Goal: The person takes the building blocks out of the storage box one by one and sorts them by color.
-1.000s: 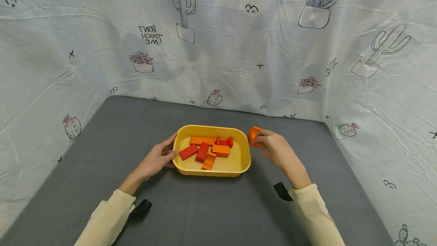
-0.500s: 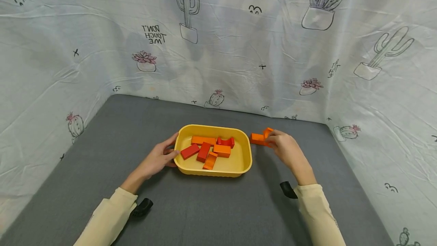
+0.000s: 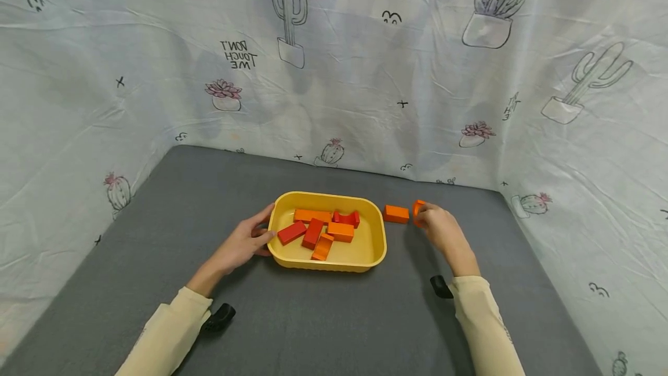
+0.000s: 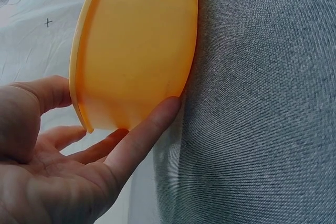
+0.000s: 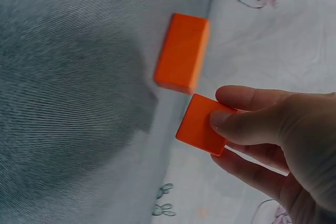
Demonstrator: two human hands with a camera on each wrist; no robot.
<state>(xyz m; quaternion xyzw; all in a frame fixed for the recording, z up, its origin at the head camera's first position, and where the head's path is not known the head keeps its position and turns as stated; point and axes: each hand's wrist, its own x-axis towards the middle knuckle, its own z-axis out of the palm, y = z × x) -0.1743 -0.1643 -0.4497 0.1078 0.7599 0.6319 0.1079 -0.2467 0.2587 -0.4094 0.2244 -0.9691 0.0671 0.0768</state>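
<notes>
- Three red pieces [image 3: 312, 233] and three orange blocks [image 3: 341, 231] lie inside the yellow tray [image 3: 370, 242], which my head view shows on the grey tabletop [image 3: 323, 318].
- In that same view I see the left hand [image 3: 241, 243] at the tray's left end, gripping it with the thumb at the rim and the fingers around the outside.
- Past the tray's right end a loose orange block [image 3: 396, 214] lies on the tabletop; just right of it, the right hand [image 3: 439, 228] pinches an orange piece [image 3: 417, 212].
- Behind the tabletop hangs white cloth [image 3: 344, 74] printed with cacti; cream sleeves [image 3: 482, 318] cover both forearms.
- My left wrist view shows the tray's outer wall close up, the hand's digits spread apart against it, one fingertip low down beside the tabletop.
- On my right wrist view, thumb and fingers are parted only by the held piece, its square face towards me. The loose block lies near it; I cannot tell whether the held piece touches the tabletop.
</notes>
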